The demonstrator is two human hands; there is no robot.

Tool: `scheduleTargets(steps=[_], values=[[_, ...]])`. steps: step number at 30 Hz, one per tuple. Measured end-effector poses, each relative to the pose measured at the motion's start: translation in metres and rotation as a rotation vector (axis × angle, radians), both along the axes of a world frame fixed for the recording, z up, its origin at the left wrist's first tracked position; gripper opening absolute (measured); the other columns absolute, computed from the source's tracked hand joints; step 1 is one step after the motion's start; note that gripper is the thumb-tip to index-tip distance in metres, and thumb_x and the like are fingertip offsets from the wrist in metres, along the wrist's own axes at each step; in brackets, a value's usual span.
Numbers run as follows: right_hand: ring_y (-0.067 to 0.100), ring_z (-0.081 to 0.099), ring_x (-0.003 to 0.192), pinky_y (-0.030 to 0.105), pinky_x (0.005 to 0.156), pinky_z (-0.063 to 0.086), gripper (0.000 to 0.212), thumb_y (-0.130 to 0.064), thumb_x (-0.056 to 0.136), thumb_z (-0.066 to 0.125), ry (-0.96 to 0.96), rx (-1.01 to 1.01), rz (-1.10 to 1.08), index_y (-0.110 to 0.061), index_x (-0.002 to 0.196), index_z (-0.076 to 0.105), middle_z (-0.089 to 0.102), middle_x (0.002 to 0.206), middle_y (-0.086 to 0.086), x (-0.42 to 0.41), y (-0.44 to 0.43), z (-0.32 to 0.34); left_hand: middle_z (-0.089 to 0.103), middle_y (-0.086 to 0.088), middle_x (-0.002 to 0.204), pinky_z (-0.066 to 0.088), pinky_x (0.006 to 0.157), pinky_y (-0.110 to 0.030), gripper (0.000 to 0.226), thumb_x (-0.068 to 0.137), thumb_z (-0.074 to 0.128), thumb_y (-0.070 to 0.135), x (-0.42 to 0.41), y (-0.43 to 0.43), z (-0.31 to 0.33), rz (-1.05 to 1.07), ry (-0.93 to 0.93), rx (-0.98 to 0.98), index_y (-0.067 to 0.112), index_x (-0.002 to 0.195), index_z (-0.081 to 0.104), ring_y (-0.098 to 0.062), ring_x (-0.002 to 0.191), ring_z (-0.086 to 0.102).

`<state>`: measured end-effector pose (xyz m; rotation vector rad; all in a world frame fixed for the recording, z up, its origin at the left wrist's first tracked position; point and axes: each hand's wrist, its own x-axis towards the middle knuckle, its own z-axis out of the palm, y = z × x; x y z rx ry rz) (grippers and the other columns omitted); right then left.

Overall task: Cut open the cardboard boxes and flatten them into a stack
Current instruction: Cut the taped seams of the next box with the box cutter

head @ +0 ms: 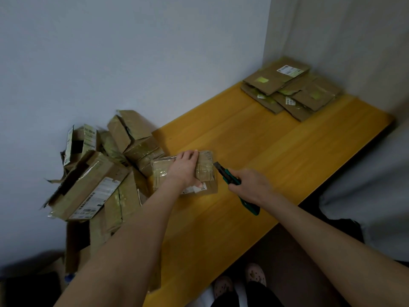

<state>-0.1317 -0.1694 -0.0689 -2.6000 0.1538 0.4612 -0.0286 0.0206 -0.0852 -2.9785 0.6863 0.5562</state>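
Note:
A small taped cardboard box point(205, 171) lies on the yellow wooden table point(276, 151). My left hand point(184, 168) presses down on its top, fingers curled over the far edge. My right hand point(252, 186) grips a green utility knife point(230, 179), whose dark blade tip touches the box's right side. At the table's left end sits a heap of unflattened cardboard boxes point(99, 173), some torn open. A stack of flattened boxes point(290, 87) lies at the far right corner against the wall.
White walls close off the table's far side and right corner. A grey cushion or bedding point(371, 191) is beside the table's right edge. My feet in light clogs point(254, 273) stand on the floor below the near edge.

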Motion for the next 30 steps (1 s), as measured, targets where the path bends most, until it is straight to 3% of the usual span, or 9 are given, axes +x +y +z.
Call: scheduleTargets(steps=[6, 11, 14, 17, 21, 22, 25, 28, 30], values=[[0.019, 0.064, 0.077, 0.035, 0.064, 0.056, 0.054, -0.037, 0.093, 0.05, 0.005, 0.024, 0.056, -0.029, 0.145, 0.039, 0.068, 0.095, 0.001, -0.012, 0.005, -0.003, 0.017, -0.005, 0.157, 0.021, 0.118, -0.045, 0.12, 0.068, 0.081, 0.048, 0.003, -0.001, 0.001, 0.0, 0.016, 0.021, 0.014, 0.155, 0.005, -0.028, 0.144, 0.013], [0.021, 0.066, 0.075, 0.034, 0.059, 0.054, 0.053, -0.041, 0.09, 0.053, 0.048, 0.057, 0.001, -0.032, 0.142, 0.044, 0.068, 0.086, 0.0, -0.009, -0.004, -0.01, 0.016, -0.004, 0.158, 0.017, 0.118, -0.051, 0.119, 0.068, 0.08, 0.049, 0.003, -0.001, 0.002, 0.021, 0.028, 0.019, 0.017, 0.155, 0.006, -0.027, 0.145, 0.013], [0.019, 0.062, 0.068, 0.03, 0.055, 0.047, 0.032, -0.039, 0.088, 0.056, 0.056, 0.242, -0.261, -0.025, 0.116, 0.062, 0.063, 0.08, -0.001, -0.015, -0.01, -0.019, 0.021, -0.005, 0.155, 0.015, 0.116, -0.058, 0.117, 0.068, 0.077, 0.057, 0.002, -0.003, 0.007, 0.021, -0.004, 0.056, 0.019, 0.154, 0.008, -0.029, 0.143, 0.019], [0.019, 0.054, 0.065, 0.031, 0.057, 0.043, 0.022, -0.032, 0.091, 0.056, 0.037, 0.546, -0.569, -0.01, 0.095, 0.061, 0.056, 0.074, 0.003, -0.014, -0.009, -0.027, 0.032, -0.012, 0.145, 0.025, 0.113, -0.057, 0.111, 0.069, 0.068, 0.069, -0.001, -0.013, 0.011, 0.117, -0.067, 0.012, 0.019, 0.152, 0.014, -0.033, 0.134, 0.03], [0.02, 0.064, 0.089, 0.034, 0.073, 0.055, 0.022, -0.031, 0.095, 0.057, 0.054, 0.924, -0.77, -0.013, 0.107, 0.058, 0.066, 0.099, 0.005, 0.012, 0.005, -0.019, 0.029, -0.017, 0.144, 0.037, 0.103, -0.053, 0.119, 0.066, 0.066, 0.074, -0.005, -0.029, 0.023, 0.422, -0.051, -0.132, 0.015, 0.152, 0.009, -0.036, 0.134, 0.027], [0.019, 0.064, 0.089, 0.032, 0.07, 0.055, 0.021, -0.031, 0.096, 0.056, 0.053, 0.984, -0.778, -0.014, 0.109, 0.058, 0.066, 0.1, 0.004, 0.019, 0.009, -0.015, 0.027, -0.017, 0.145, 0.037, 0.103, -0.054, 0.123, 0.065, 0.066, 0.075, -0.007, -0.03, 0.026, 0.491, -0.047, -0.173, 0.014, 0.153, 0.006, -0.037, 0.135, 0.025], [0.019, 0.064, 0.091, 0.029, 0.066, 0.053, 0.026, -0.031, 0.098, 0.051, 0.079, 1.043, -0.719, -0.015, 0.118, 0.053, 0.065, 0.105, 0.004, 0.038, 0.027, -0.007, 0.018, -0.018, 0.15, 0.033, 0.106, -0.052, 0.13, 0.063, 0.068, 0.076, -0.014, -0.027, 0.033, 0.67, 0.026, -0.319, 0.015, 0.154, -0.002, -0.038, 0.139, 0.02], [0.027, 0.06, 0.108, 0.043, 0.091, 0.051, 0.038, -0.031, 0.1, 0.048, 0.107, 0.99, -0.645, -0.012, 0.132, 0.045, 0.059, 0.121, 0.009, 0.051, 0.037, -0.005, 0.016, -0.018, 0.155, 0.034, 0.108, -0.048, 0.119, 0.071, 0.066, 0.07, -0.023, -0.014, 0.03, 0.701, 0.086, -0.44, 0.017, 0.154, -0.001, -0.037, 0.14, 0.027], [0.029, 0.056, 0.114, 0.046, 0.098, 0.047, 0.04, -0.031, 0.101, 0.045, 0.123, 0.933, -0.594, -0.011, 0.135, 0.039, 0.055, 0.126, 0.01, 0.058, 0.039, -0.002, 0.024, -0.014, 0.157, 0.038, 0.108, -0.048, 0.103, 0.081, 0.06, 0.064, -0.023, -0.002, 0.027, 0.723, 0.056, -0.537, 0.017, 0.155, 0.006, -0.033, 0.14, 0.033]])
